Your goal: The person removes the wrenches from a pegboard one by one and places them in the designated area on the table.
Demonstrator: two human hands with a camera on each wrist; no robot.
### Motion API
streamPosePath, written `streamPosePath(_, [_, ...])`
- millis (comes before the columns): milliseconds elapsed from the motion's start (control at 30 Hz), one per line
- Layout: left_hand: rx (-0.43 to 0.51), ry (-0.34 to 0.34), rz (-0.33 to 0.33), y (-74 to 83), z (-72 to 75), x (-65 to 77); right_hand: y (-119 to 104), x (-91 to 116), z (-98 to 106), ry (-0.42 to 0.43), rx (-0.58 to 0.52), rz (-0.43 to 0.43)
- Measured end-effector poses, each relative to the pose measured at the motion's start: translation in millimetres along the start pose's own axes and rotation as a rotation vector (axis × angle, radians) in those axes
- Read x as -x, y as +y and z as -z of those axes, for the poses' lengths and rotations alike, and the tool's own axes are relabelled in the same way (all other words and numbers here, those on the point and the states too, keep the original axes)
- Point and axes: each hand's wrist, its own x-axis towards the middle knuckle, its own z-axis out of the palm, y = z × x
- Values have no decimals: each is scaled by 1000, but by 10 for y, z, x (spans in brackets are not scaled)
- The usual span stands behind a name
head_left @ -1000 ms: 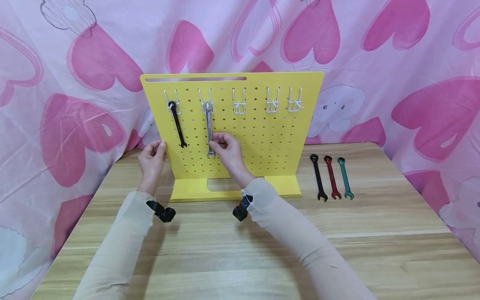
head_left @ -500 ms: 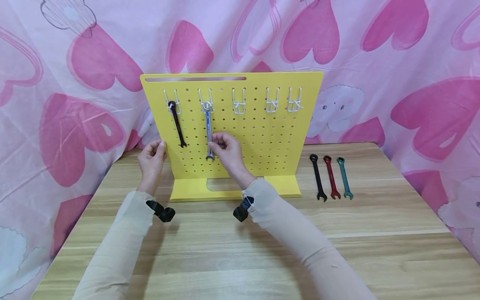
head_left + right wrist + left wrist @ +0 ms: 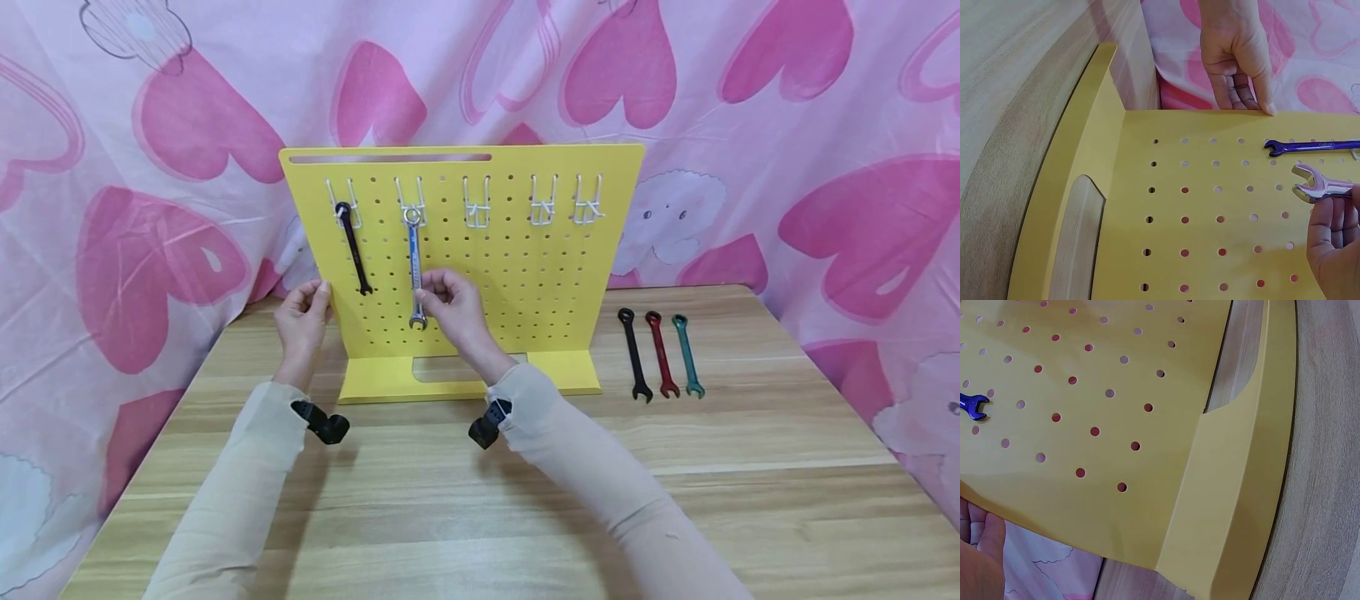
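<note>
A silver combination wrench (image 3: 415, 258) stands with its ring end at the second white hook (image 3: 410, 193) of a yellow pegboard (image 3: 517, 292). My right hand (image 3: 455, 307) pinches its lower shank between thumb and fingers. In the right wrist view, the wrench's open end (image 3: 1317, 185) sticks out past the fingers, off the board. Whether the ring is over the hook tip is too small to tell. My left hand (image 3: 302, 321) grips the board's left edge, thumb in front and fingers behind. A dark purple-black wrench (image 3: 352, 247) hangs from the first hook.
Three more white hooks (image 3: 477, 202) on the board bear nothing. To the right on the wooden table (image 3: 480, 508) lie a black wrench (image 3: 635, 354), a red wrench (image 3: 662, 354) and a green wrench (image 3: 687, 356). A pink curtain (image 3: 480, 75) hangs behind.
The silver wrench's lower end has come down and out from the board, tilting toward me. My right hand has shifted slightly downward with it. The left hand stays at the board's edge.
</note>
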Motion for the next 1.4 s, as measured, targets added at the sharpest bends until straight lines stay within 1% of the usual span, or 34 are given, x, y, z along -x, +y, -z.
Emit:
streamPosePath(400, [-16, 5, -9, -16, 4, -3, -18, 97, 31, -44, -24, 18])
streamPosePath(567, [-14, 5, 0, -8, 3, 0, -43, 143, 40, -64, -61, -1])
streamPosePath(767, [-44, 3, 15, 2, 7, 15, -73, 182, 53, -86, -95, -22])
streamPosePath(1033, [-39, -1, 2, -9, 10, 9, -120, 217, 76, -115, -125, -24])
streamPosePath(1233, [-41, 0, -7, -8, 7, 8, -148, 257, 128, -137, -130, 0])
streamPosePath(1400, [-46, -3, 9, 14, 9, 25, -133, 296, 216, -145, -123, 2])
